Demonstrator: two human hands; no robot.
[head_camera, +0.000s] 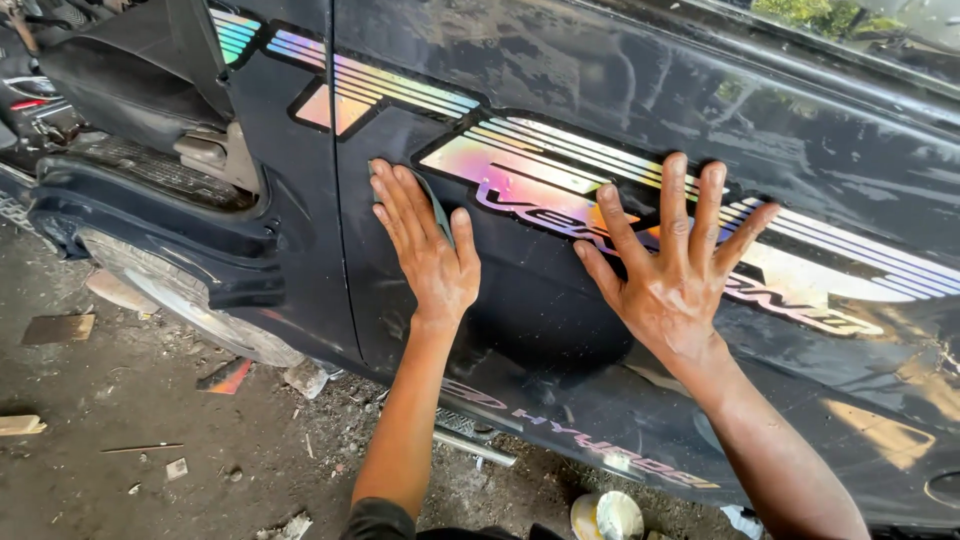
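Small round tub (606, 517) stands on the ground at six o'clock; contents cannot be told. Left hand (428, 250) lies flat on the black car door (560, 330), fingers straight and together, pressing a dark sanding sheet (432, 203) against the panel. Right hand (672, 268), at three o'clock of the left, is spread wide and flat on the rainbow sticker (520, 170), holding nothing. Door surface wet, streaked. Dirt ground (130, 400) littered with scraps. Front wheel (180, 300) at nine o'clock.

My wet left hand (425, 250) presses a matt grey sanding sheet (436, 205) on the glossy, wet black metal door (560, 300); its sticker (520, 165) shines iridescent.
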